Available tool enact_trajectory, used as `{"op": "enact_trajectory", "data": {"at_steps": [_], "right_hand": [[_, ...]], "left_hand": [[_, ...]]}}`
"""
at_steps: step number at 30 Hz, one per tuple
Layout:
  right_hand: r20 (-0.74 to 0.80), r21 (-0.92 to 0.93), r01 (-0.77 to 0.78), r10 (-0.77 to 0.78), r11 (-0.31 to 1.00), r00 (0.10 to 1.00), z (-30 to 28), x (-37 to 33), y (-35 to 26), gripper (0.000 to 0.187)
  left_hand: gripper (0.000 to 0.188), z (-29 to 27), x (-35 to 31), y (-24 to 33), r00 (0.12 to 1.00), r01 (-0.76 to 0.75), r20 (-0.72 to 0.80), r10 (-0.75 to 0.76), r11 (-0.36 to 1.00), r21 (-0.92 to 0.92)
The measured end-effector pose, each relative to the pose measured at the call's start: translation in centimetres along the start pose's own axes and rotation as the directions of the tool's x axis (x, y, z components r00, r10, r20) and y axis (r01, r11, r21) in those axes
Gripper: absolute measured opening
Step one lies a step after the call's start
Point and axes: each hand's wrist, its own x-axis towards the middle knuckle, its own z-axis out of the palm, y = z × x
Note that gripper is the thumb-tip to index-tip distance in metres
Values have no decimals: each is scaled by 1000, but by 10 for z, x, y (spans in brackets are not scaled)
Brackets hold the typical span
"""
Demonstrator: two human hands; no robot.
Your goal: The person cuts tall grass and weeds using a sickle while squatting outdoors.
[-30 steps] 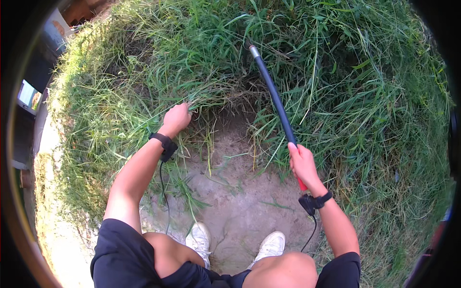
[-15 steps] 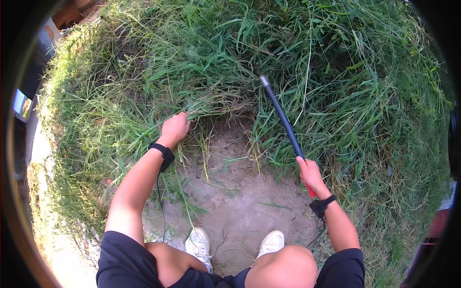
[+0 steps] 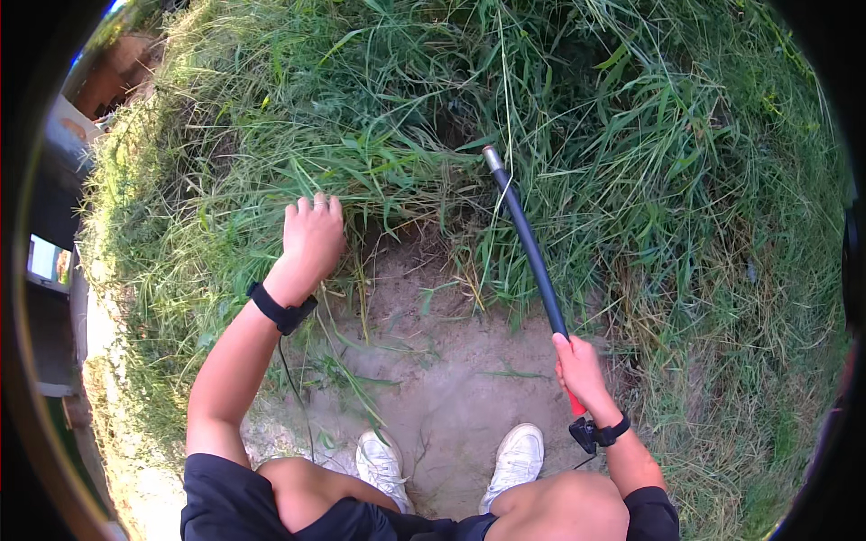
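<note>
My left hand (image 3: 313, 236) is over the grass (image 3: 388, 167) at the edge of the bare soil, back upward. Its fingers are stretched and slightly apart, with no bunch visibly gripped. My right hand (image 3: 580, 370) is wrapped around the lower end of a long black-handled tool (image 3: 532, 248). The handle has a red butt end and a silver collar at the far end. It slants up and left into the grass, which hides the tool's head, so its kind cannot be made out.
Dense green grass spreads ahead and to both sides, with drier stalks (image 3: 663, 343) at right. My white shoes (image 3: 514, 464) stand on bare soil (image 3: 433, 361) where loose blades lie. Thin cables hang from the black wrist straps. A building (image 3: 50, 316) shows at far left.
My left hand has loosened from the grass bunch, its fingers unfolding as it shifted slightly left. My right hand has drawn down toward me with the tool.
</note>
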Motion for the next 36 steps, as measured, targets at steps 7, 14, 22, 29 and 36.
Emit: {"op": "enact_trajectory", "data": {"at_steps": [7, 14, 22, 29, 36], "right_hand": [[61, 68, 41, -45, 997, 997, 23, 64, -16, 43], [54, 155, -9, 1, 988, 999, 25, 61, -13, 43], [53, 18, 37, -37, 999, 998, 14, 52, 3, 39], [80, 9, 53, -54, 999, 995, 39, 57, -9, 40], [23, -101, 246, -245, 964, 969, 42, 65, -25, 39]], "left_hand": [[44, -43, 73, 116, 838, -447, -307, 450, 890, 86], [142, 62, 163, 87, 956, -269, 115, 269, 963, -13], [136, 134, 145, 88, 976, -159, 117, 183, 969, -191], [20, 156, 130, 71, 998, -37, 58, 38, 999, -18], [17, 127, 90, 74, 965, -235, 40, 260, 920, -313]]}}
